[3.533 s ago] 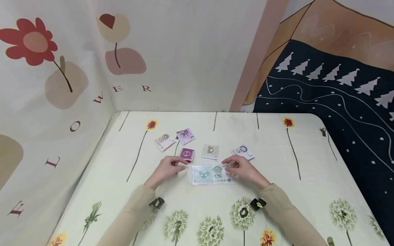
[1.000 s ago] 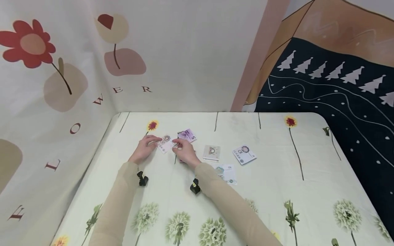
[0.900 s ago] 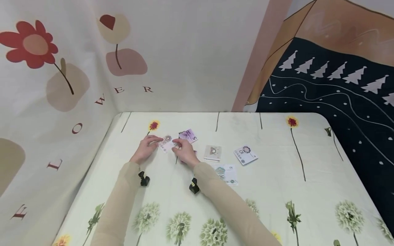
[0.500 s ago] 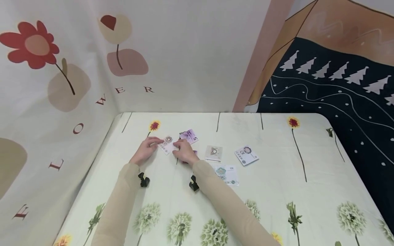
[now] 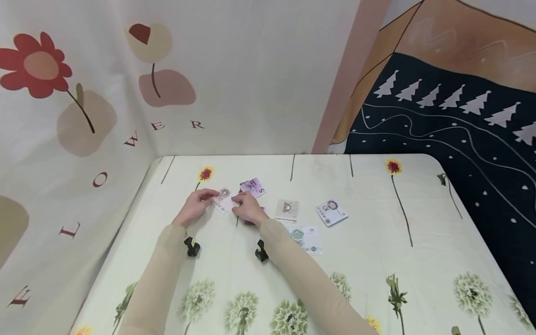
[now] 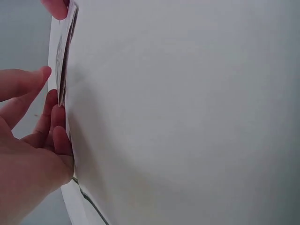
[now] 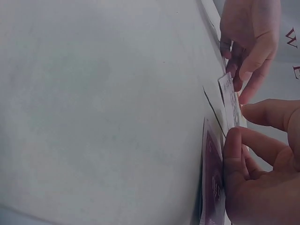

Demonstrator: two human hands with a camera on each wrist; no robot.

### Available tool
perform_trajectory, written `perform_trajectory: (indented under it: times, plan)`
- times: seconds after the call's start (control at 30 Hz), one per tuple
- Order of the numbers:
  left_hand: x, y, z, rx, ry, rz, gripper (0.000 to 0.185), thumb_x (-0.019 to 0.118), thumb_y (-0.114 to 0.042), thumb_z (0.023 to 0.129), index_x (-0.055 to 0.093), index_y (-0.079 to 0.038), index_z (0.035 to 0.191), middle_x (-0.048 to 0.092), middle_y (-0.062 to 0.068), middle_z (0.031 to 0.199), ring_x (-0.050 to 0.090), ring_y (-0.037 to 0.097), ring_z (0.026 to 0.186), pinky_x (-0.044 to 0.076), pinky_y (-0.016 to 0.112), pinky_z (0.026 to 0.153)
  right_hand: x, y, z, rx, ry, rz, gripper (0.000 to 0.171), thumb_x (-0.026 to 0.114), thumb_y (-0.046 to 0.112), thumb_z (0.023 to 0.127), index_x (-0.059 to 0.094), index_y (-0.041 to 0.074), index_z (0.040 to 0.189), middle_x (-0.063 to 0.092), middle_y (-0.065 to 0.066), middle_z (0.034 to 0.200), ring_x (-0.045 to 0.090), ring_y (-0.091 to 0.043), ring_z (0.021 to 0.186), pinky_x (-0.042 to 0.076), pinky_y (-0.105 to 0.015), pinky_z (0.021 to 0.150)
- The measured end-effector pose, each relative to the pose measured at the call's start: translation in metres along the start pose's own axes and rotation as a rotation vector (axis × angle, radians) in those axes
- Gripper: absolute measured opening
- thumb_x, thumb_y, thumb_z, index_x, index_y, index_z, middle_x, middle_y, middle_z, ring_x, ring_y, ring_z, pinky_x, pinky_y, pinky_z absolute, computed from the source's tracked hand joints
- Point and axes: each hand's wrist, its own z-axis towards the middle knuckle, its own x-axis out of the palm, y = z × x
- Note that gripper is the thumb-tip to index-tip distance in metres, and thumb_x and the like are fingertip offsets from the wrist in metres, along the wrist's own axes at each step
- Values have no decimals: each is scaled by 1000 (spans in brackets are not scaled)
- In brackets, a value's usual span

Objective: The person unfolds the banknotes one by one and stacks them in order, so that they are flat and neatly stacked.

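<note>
A flowered table (image 5: 368,200) carries scattered play notes. Over it, the left hand (image 5: 194,207) rests at the near-left corner of a pinkish note, fingers loose and thumb apart; the right hand (image 5: 250,209) has thumb and finger at its right edge, and whether they pinch it I cannot tell. The green 50 note (image 5: 311,239) lies partly behind the right sleeve, the 10 note (image 5: 331,212) beyond it. The pinkish note (image 5: 223,201) sits between both hands, beside the purple note (image 5: 253,187). The step seems to be adjusting it; the next move probably calls for light, even fingertip control.
</note>
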Motion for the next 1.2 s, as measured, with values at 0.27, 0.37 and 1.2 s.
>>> perform_trajectory:
  times: [0.27, 0.37, 1.2]
  plan:
    - [-1, -6, 6, 4, -21, -47, 32, 50, -1, 97, 55, 5, 128, 53, 24, 126, 52, 34, 113, 43, 30, 87, -1, -2, 0, -12, 1, -3, 41, 62, 9, 89, 60, 4, 130, 46, -10, 137, 46, -25, 124, 37, -31, 104]
    - [0, -7, 6, -3, -21, -62, 32, 51, -1, 96, 56, 3, 127, 54, 23, 127, 53, 31, 110, 43, 26, 82, -1, -2, -1, -23, 0, -11, 41, 62, 9, 89, 59, 4, 130, 45, -10, 136, 46, -25, 124, 37, -32, 105]
    - [6, -31, -14, 54, -61, -257, 36, 54, 3, 93, 54, 5, 129, 49, 22, 124, 59, 16, 95, 54, 27, 82, -22, -7, -17, -75, -118, 296, 32, 62, 1, 90, 63, 2, 122, 62, -11, 122, 60, -25, 111, 48, -28, 93]
